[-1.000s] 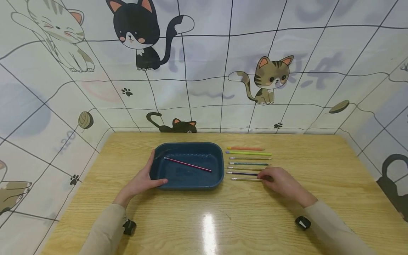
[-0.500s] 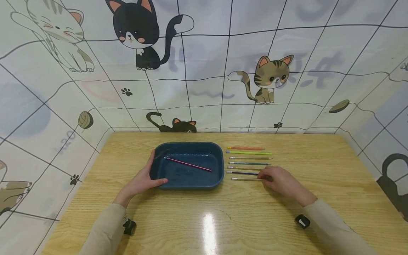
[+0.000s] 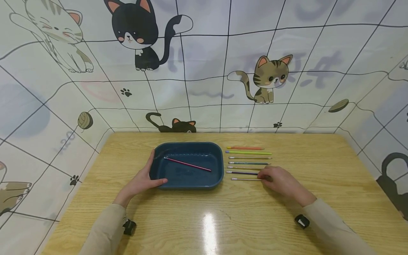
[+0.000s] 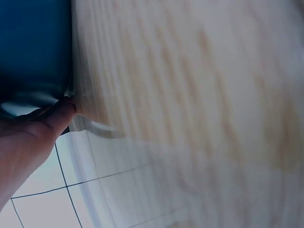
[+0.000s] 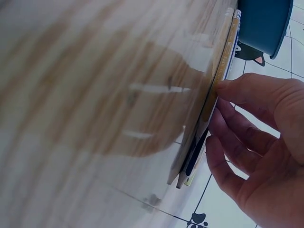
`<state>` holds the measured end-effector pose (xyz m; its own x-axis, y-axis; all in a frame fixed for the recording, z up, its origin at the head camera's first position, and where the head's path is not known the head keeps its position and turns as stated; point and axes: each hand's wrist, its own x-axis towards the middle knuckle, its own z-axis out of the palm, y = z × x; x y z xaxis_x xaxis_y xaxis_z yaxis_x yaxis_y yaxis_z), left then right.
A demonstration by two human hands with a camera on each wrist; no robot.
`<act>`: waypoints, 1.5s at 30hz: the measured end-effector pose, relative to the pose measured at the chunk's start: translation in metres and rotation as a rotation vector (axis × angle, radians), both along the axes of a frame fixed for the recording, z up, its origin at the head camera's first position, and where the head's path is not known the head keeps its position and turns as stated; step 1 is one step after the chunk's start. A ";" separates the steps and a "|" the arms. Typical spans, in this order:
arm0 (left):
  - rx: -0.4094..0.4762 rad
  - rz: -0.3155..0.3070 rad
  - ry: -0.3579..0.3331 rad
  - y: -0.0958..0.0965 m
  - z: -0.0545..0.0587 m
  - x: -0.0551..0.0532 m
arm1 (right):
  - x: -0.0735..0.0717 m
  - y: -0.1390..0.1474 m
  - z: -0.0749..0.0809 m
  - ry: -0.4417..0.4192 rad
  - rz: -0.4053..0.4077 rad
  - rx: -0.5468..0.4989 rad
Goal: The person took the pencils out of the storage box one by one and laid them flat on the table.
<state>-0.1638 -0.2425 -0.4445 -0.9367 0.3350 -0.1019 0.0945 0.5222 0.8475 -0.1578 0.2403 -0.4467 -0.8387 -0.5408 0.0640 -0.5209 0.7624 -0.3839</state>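
Observation:
A dark blue rectangular tray (image 3: 191, 182) stands on the wooden table, with a red pencil (image 3: 188, 164) lying aslant in it. My left hand (image 3: 142, 181) grips the tray's left end, its thumb at the near rim; the left wrist view shows fingers at the tray's edge (image 4: 35, 52). Right of the tray, several pencils lie in a row. My right hand (image 3: 280, 182) pinches the nearest one, a gold-coloured pencil (image 5: 219, 78), near its pointed end. A dark blue pencil (image 3: 243, 173) lies just behind it, partly covered by the fingers.
Farther back in the row lie a teal pencil (image 3: 248, 163), a yellow-green pencil (image 3: 250, 153) and an orange pencil (image 3: 247, 148). A cat-patterned cloth (image 3: 207, 85) rises behind the table (image 3: 178, 219) and at both sides.

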 end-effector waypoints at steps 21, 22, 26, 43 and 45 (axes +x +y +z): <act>-0.015 0.007 0.001 -0.001 -0.005 -0.001 | -0.005 -0.012 0.021 0.006 0.012 -0.102; -0.016 0.008 0.000 -0.001 -0.005 -0.001 | -0.006 -0.015 0.023 0.003 0.014 -0.114; -0.014 0.004 0.009 -0.001 -0.005 -0.001 | -0.009 -0.029 0.029 0.026 0.051 -0.168; -0.010 0.002 0.011 -0.001 -0.006 -0.003 | -0.027 -0.088 0.047 -0.015 0.140 -0.358; -0.014 0.002 0.010 -0.001 -0.006 -0.003 | -0.027 -0.095 0.050 -0.016 0.153 -0.368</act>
<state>-0.1667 -0.2438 -0.4505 -0.9384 0.3317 -0.0971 0.1021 0.5343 0.8391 -0.1853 0.1449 -0.3966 -0.7529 -0.6027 0.2644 -0.6094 0.4869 -0.6257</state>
